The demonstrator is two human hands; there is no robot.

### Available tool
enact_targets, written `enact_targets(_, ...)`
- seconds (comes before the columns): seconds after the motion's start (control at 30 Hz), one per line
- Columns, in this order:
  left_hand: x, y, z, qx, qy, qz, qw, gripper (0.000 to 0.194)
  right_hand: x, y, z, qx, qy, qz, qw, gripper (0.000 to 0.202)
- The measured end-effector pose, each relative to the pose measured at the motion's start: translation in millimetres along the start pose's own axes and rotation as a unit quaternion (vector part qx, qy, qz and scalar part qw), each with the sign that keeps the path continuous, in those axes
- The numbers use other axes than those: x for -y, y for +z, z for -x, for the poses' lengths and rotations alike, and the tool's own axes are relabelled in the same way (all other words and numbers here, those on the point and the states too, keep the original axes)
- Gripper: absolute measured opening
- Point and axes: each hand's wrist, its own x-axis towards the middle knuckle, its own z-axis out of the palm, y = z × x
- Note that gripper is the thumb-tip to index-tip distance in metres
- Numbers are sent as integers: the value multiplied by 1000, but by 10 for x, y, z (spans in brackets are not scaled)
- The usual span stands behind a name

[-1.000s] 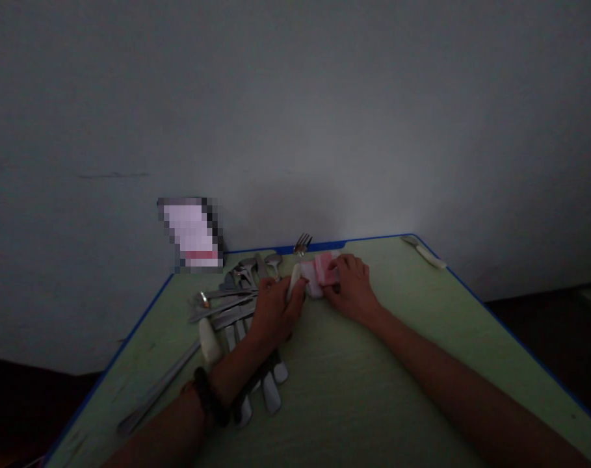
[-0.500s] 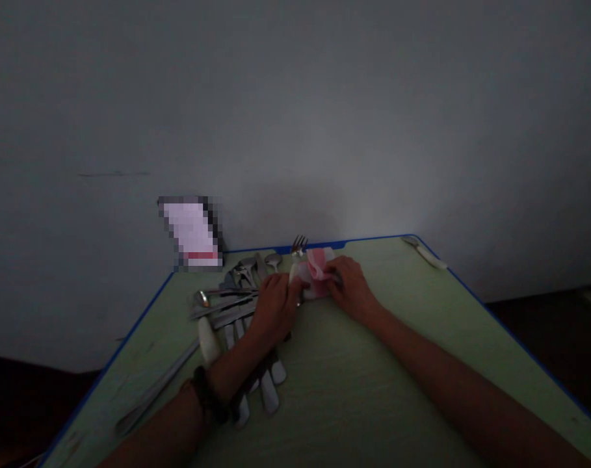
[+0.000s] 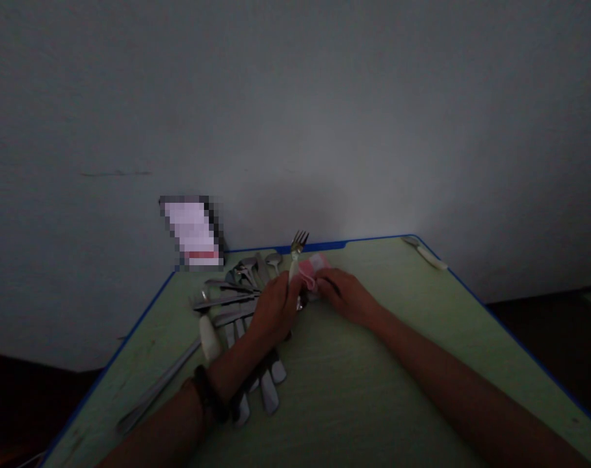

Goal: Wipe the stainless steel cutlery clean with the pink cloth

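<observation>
My left hand is closed around the pale handle of a fork, whose tines point up and away from me. A pink and white cloth is bunched against the fork's handle, between my two hands. The fingers of my right hand pinch the cloth from the right. Beneath and left of my left hand lies a loose pile of metal cutlery, with spoons, forks and knife-like handles fanned out. My left forearm and hand cover part of that pile.
A pale-handled utensil lies alone near the far right corner. A blurred-out device leans on the wall at the far left. Long tongs-like metal pieces stretch toward the left edge. The green table has a blue rim and meets a grey wall.
My right hand has moved slightly left and down, and the cloth is now gathered smaller and closer to the fork. The fork's head is a little higher and more exposed.
</observation>
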Motion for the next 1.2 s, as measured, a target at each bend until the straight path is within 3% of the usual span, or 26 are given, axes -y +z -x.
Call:
enact_targets(0.17,24,10,-5,15,24,17,999,40,-70,28,-9,-59,11,42,997,20)
enact_targets(0.3,60,35,-12,1,32,16,999,37,-137,64,3,-160,135,144,967,39)
enact_targets(0.4,75,49,-16,-14,69,-17,997,35,-178,68,-1,-141,178,150,962,39)
enact_targets(0.53,60,41,-12,-22,109,-76,991,34,-216,27,-32,-131,153,-40,979,24)
enact_targets(0.67,42,30,-10,13,120,-86,989,35,-272,-33,-55,-156,185,-244,939,29)
enact_targets(0.77,47,38,-14,51,137,-96,985,35,-324,-88,-68,-162,205,-370,892,28)
enact_targets(0.93,43,43,-11,69,150,-117,979,35,-391,-180,-85,-177,251,-587,749,19)
enact_targets(1.0,35,38,-7,71,150,-119,979,35,-404,-195,-81,-149,250,-633,718,16)
enact_targets(1.2,51,54,9,61,171,-137,974,33,-415,-168,-41,-63,175,-642,744,41)
